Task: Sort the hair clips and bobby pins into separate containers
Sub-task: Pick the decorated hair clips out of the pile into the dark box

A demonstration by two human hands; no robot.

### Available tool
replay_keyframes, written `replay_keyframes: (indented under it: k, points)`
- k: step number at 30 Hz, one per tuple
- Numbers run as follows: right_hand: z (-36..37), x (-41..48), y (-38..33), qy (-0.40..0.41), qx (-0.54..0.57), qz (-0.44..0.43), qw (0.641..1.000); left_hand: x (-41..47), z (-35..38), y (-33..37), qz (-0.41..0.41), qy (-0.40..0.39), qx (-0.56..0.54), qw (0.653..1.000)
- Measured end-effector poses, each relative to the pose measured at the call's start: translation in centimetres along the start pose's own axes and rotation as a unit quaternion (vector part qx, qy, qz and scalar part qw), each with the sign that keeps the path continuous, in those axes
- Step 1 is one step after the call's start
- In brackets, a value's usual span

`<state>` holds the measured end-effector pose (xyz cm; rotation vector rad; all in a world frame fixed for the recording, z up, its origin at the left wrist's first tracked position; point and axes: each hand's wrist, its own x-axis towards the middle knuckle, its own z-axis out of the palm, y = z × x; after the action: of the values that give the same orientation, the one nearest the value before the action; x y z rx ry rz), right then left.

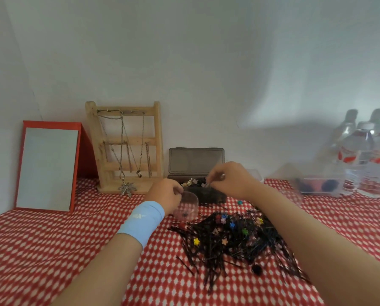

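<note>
The left hand [167, 195], wearing a light-blue wristband [142, 224], grips the rim of the small clear plastic cup [188, 207]. The cup stands at 10 o'clock from the heap of black bobby pins [233, 246] mixed with small coloured flower hair clips [196, 241]. The right hand [228, 180] pinches what appears to be a small pale clip [206, 184] above the open dark plastic box [209, 194], at 12 o'clock from the heap. Recommended: release low inside the box, then lift clips singly so no pins drag along.

tbl cloth [52, 250] red/white | pin+clip pile [233, 241] ctr | dark box [213, 196] | mirror [47, 168] | necklace stand [131, 141] | bottles [361, 155] rt
</note>
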<state>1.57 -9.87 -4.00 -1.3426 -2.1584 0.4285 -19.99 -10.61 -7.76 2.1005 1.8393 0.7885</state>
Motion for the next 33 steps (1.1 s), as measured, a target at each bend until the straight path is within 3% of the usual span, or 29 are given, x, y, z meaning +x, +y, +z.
replay_keyframes:
  k: [5, 7, 11, 14, 19, 24, 30, 33]
  points:
    - [-0.6, -2.0, -0.7, -0.195, -0.103, 0.0, 0.975, -2.1, -0.8, 0.1, 0.035, 0.059, 0.014, 0.998]
    - [-0.2, -2.4, -0.8, -0.233, -0.158, 0.02, 0.959, -3.5, -1.2, 0.3, 0.08, 0.041, 0.009, 0.996]
    - [0.3, -2.3, -1.4, -0.226, -0.189, 0.025, 0.955, -5.2, -1.2, 0.6, 0.113, -0.106, 0.063, 0.986]
    - [0.2, -2.0, -1.8, -0.252, -0.197, 0.031, 0.947, -5.3, -1.1, 0.2, 0.122, -0.143, 0.111, 0.976]
    - [0.7, -1.1, -1.5, -0.266, -0.212, 0.047, 0.939, -4.8, -1.0, -0.1, 0.131, -0.151, 0.17, 0.965]
    - [0.4, -0.1, -1.0, -0.251, -0.131, 0.006, 0.959, -4.6, -1.4, -0.5, 0.123, -0.153, 0.159, 0.968]
    - [0.4, 0.4, -0.5, -0.211, -0.036, -0.025, 0.977, -4.5, -3.2, -0.1, 0.093, -0.121, 0.048, 0.987]
    - [1.2, 0.7, -0.9, -0.161, -0.006, -0.038, 0.986, -4.4, -3.1, -0.5, 0.086, -0.047, -0.021, 0.995]
